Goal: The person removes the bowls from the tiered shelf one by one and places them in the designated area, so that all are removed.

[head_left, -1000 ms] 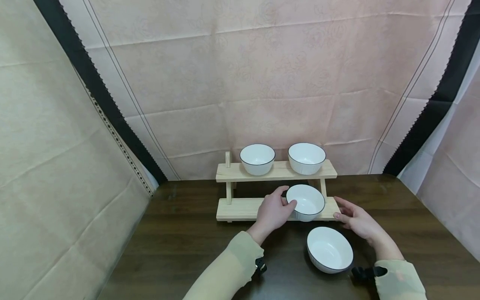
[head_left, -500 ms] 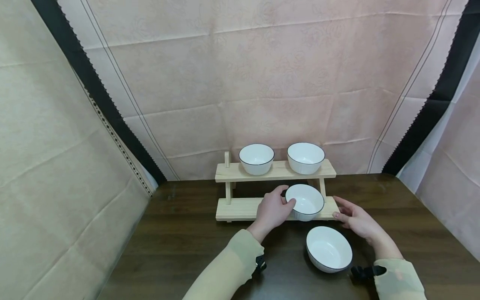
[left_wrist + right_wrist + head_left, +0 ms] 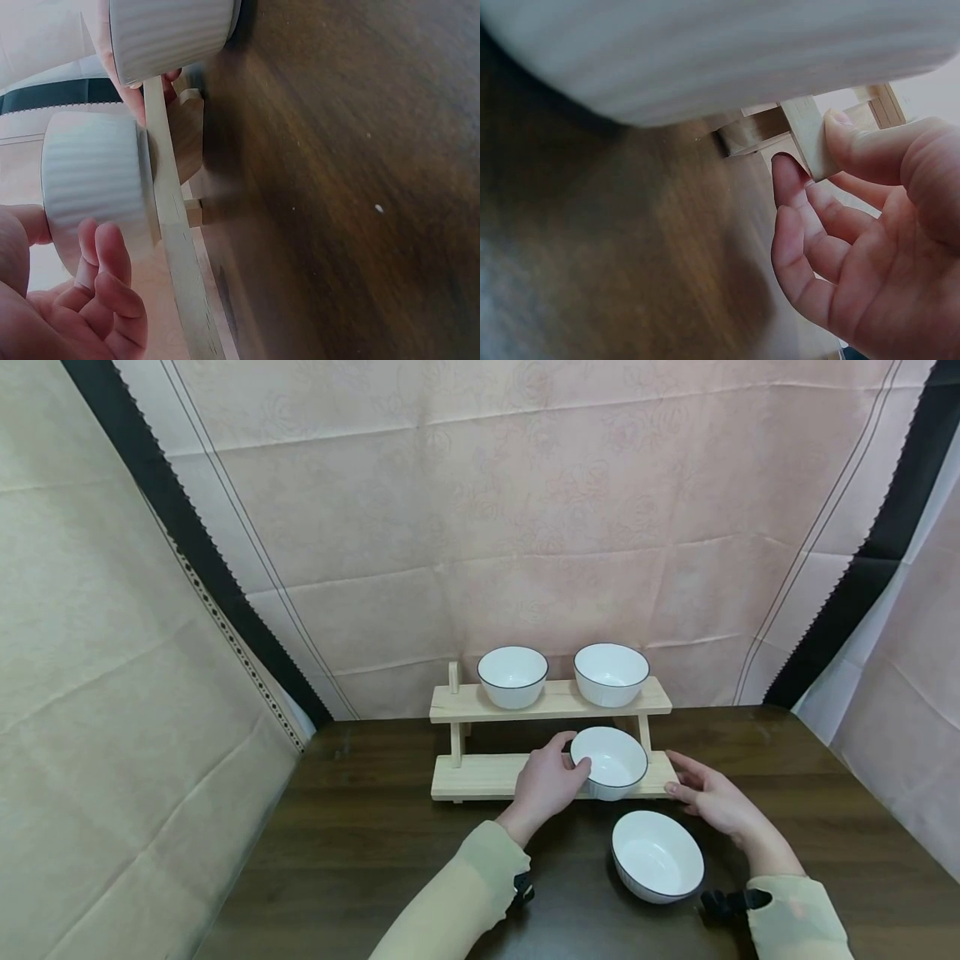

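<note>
A two-tier wooden shelf (image 3: 480, 777) stands on the table. On its lower board, towards the right, sits a white bowl (image 3: 609, 760) with a dark rim; the left hand (image 3: 546, 783) grips this bowl's left side, thumb at the rim. In the left wrist view the ribbed bowl (image 3: 94, 169) rests on the board, the left hand (image 3: 75, 300) beside it with some fingers curled. The right hand (image 3: 720, 800) pinches the right end of the lower board; in the right wrist view the right hand (image 3: 877, 247) has its thumb on the board end (image 3: 810, 139).
Two white bowls, one left (image 3: 513, 678) and one right (image 3: 611, 675), sit on the upper board. Another white bowl (image 3: 658, 857) stands on the dark wooden table (image 3: 360, 860) in front of the shelf, between the forearms. A pale cloth (image 3: 525, 527) hangs behind.
</note>
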